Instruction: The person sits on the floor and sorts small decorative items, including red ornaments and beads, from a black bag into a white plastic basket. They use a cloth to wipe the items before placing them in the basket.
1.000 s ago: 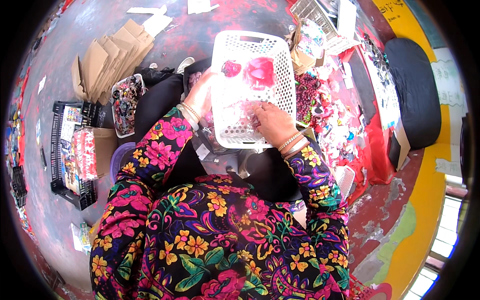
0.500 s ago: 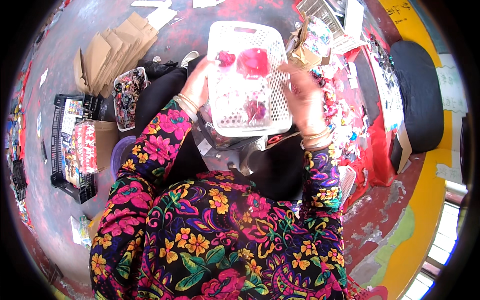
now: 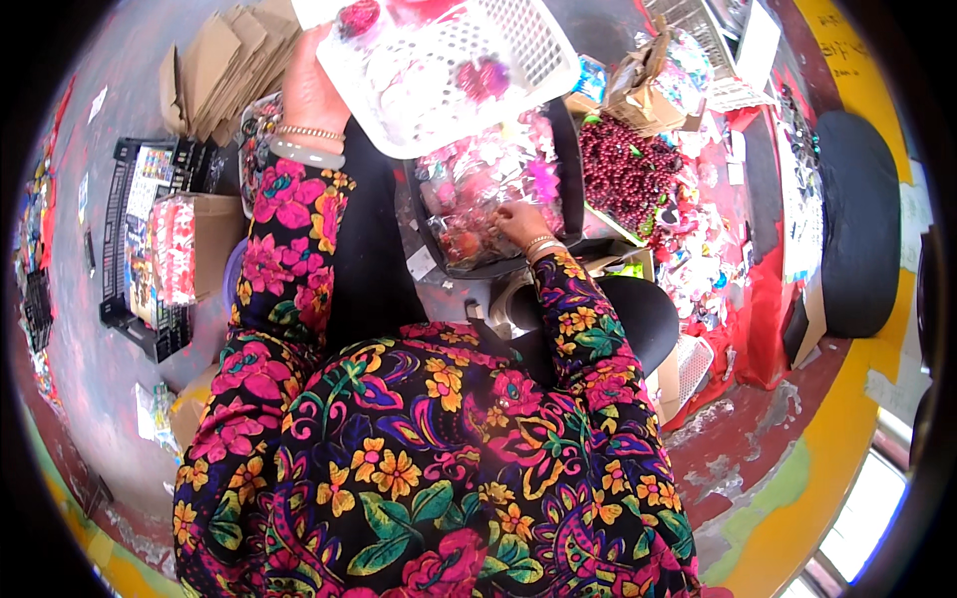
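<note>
My left hand (image 3: 315, 95) grips the left side of a white perforated plastic basket (image 3: 394, 130), lifted and tilted at the top of the view. Inside it lie a dark red ball-like piece (image 3: 359, 17) and a pinkish-red cluster (image 3: 482, 80), too glaring to name exactly. Below the basket stands a black tray (image 3: 571, 174) full of clear-wrapped pink and red pieces (image 3: 459, 184). My right hand (image 3: 520, 224) reaches into the tray's near right part, fingers curled down onto the wrapped pieces. Whether it pinches one is hidden. A bright magenta star-shaped piece (image 3: 542, 180) lies just beyond it.
Dark red beads (image 3: 628, 174) are heaped right of the tray, near an open cardboard box (image 3: 643, 95). Folded cardboard (image 3: 224, 70) leans at the far left. A black crate (image 3: 125, 249) and a small carton (image 3: 214, 234) stand left; a black stool seat (image 3: 859, 224) is far right.
The basket has moved up and left, held by my left hand, uncovering the black tray. My right hand has left the basket's right side and come down into the tray.
</note>
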`<act>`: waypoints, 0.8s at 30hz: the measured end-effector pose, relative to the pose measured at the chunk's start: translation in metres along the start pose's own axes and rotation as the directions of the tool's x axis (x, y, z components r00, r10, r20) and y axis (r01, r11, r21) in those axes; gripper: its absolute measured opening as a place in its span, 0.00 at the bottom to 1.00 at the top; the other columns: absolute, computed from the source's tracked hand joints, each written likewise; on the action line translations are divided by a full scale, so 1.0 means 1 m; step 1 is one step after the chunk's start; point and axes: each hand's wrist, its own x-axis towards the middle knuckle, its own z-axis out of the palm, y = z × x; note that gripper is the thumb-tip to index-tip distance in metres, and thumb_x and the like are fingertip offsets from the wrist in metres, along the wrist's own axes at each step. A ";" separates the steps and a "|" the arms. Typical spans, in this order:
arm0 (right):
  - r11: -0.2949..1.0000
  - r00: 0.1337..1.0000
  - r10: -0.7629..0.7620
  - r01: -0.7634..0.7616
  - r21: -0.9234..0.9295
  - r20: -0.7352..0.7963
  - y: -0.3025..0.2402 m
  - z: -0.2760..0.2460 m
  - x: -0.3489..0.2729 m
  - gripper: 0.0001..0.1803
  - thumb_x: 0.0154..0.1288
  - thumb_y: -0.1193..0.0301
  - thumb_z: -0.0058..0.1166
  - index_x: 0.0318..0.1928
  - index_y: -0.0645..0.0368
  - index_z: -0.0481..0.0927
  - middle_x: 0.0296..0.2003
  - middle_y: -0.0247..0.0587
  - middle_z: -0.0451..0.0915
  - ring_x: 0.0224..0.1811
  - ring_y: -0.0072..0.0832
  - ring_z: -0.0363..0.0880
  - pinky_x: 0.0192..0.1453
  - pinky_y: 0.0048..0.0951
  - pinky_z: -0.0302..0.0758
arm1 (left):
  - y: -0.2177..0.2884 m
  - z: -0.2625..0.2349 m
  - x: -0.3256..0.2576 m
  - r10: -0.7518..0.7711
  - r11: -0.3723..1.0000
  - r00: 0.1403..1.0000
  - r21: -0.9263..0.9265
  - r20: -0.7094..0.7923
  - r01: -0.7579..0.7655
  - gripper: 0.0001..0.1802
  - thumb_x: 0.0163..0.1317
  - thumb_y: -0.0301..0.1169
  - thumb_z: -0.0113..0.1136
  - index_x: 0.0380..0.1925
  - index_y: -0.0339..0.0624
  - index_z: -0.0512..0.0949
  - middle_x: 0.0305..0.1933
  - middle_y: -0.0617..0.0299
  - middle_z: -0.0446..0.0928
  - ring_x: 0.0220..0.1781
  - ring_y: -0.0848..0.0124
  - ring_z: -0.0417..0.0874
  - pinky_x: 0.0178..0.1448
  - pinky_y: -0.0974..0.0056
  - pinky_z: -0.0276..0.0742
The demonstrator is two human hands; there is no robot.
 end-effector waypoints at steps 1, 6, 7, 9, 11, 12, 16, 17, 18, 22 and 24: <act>0.998 0.998 -0.029 0.032 -0.058 0.049 0.000 0.013 0.000 0.20 0.50 0.64 0.56 0.45 0.57 0.78 0.41 0.48 0.79 0.44 0.43 0.77 0.48 0.35 0.73 | 0.001 -0.002 0.001 -0.001 1.000 1.000 0.003 -0.023 0.001 0.23 0.57 0.34 0.54 0.51 0.36 0.69 0.51 0.58 0.74 0.53 0.63 0.74 0.60 0.58 0.66; 0.995 0.976 -0.063 0.076 -0.058 0.206 -0.004 0.053 -0.006 0.29 0.49 0.67 0.58 0.53 0.63 0.70 0.44 0.59 0.76 0.48 0.47 0.75 0.51 0.36 0.72 | -0.006 0.010 -0.003 0.095 0.994 0.993 0.054 -0.070 -0.091 0.23 0.56 0.35 0.55 0.50 0.36 0.70 0.51 0.58 0.75 0.52 0.63 0.74 0.60 0.59 0.66; 0.998 0.970 -0.055 0.060 -0.014 0.237 -0.009 0.055 -0.008 0.29 0.48 0.67 0.58 0.53 0.65 0.70 0.43 0.59 0.76 0.49 0.48 0.74 0.52 0.36 0.72 | -0.008 0.012 -0.003 0.117 0.991 0.990 0.072 -0.073 -0.112 0.23 0.56 0.35 0.55 0.50 0.36 0.70 0.51 0.58 0.75 0.52 0.63 0.74 0.60 0.59 0.66; 0.997 0.979 0.062 -0.071 0.036 0.197 -0.018 0.057 -0.010 0.31 0.47 0.67 0.60 0.53 0.66 0.69 0.44 0.59 0.76 0.48 0.47 0.75 0.51 0.35 0.73 | -0.009 0.010 -0.001 0.061 0.997 0.996 0.060 -0.060 -0.057 0.22 0.56 0.35 0.55 0.49 0.36 0.71 0.50 0.59 0.75 0.52 0.64 0.75 0.60 0.59 0.66; 0.977 0.978 0.159 -0.175 0.119 0.134 -0.026 0.059 -0.012 0.33 0.46 0.66 0.61 0.53 0.66 0.69 0.44 0.58 0.76 0.46 0.47 0.76 0.51 0.35 0.73 | -0.008 0.007 -0.001 -0.003 1.000 1.000 0.030 -0.029 0.004 0.21 0.56 0.34 0.54 0.49 0.36 0.71 0.50 0.58 0.76 0.52 0.64 0.75 0.60 0.60 0.66; 0.974 0.975 0.175 -0.192 0.121 0.140 -0.022 0.063 -0.011 0.32 0.45 0.64 0.62 0.52 0.65 0.71 0.43 0.57 0.77 0.45 0.46 0.77 0.51 0.35 0.73 | -0.011 0.010 -0.002 -0.005 0.999 1.000 0.032 -0.013 0.005 0.21 0.57 0.34 0.53 0.49 0.36 0.72 0.50 0.58 0.76 0.51 0.64 0.76 0.59 0.60 0.67; 0.985 0.964 0.157 -0.170 0.042 0.217 -0.021 0.073 -0.008 0.27 0.43 0.57 0.63 0.42 0.63 0.78 0.38 0.53 0.79 0.42 0.43 0.78 0.48 0.34 0.74 | -0.015 0.011 -0.002 -0.098 0.995 0.994 0.008 0.049 0.098 0.21 0.58 0.35 0.52 0.50 0.35 0.71 0.50 0.57 0.76 0.51 0.64 0.76 0.59 0.60 0.68; 0.990 0.959 0.135 -0.140 0.004 0.250 -0.022 0.075 -0.009 0.26 0.42 0.56 0.63 0.39 0.62 0.80 0.36 0.52 0.80 0.41 0.43 0.79 0.47 0.34 0.74 | -0.018 0.010 -0.003 -0.085 0.996 0.996 0.013 0.040 0.085 0.21 0.58 0.35 0.52 0.50 0.35 0.71 0.50 0.57 0.76 0.51 0.64 0.76 0.59 0.60 0.68; 0.992 0.979 0.105 -0.116 0.051 0.174 -0.019 0.078 -0.010 0.21 0.44 0.56 0.61 0.33 0.61 0.81 0.30 0.50 0.80 0.38 0.41 0.80 0.45 0.35 0.74 | -0.021 0.012 -0.003 -0.072 0.997 0.997 0.015 0.036 0.071 0.21 0.58 0.35 0.52 0.50 0.35 0.71 0.50 0.57 0.76 0.51 0.64 0.76 0.59 0.60 0.68; 0.994 0.998 0.023 -0.029 0.107 0.060 -0.007 0.054 0.000 0.17 0.50 0.60 0.56 0.34 0.61 0.81 0.32 0.48 0.81 0.36 0.37 0.80 0.43 0.33 0.74 | -0.024 0.015 -0.002 -0.076 0.996 0.996 0.043 0.040 0.075 0.18 0.55 0.36 0.55 0.46 0.41 0.73 0.45 0.63 0.77 0.48 0.68 0.76 0.55 0.62 0.68; 0.844 0.982 0.136 -0.185 0.503 0.133 0.013 0.021 0.008 0.14 0.54 0.68 0.56 0.38 0.63 0.79 0.29 0.41 0.80 0.31 0.29 0.79 0.36 0.28 0.75 | -0.027 0.007 0.003 -0.087 0.996 0.995 0.031 0.051 0.085 0.19 0.56 0.36 0.56 0.46 0.40 0.72 0.44 0.62 0.77 0.48 0.68 0.76 0.55 0.62 0.69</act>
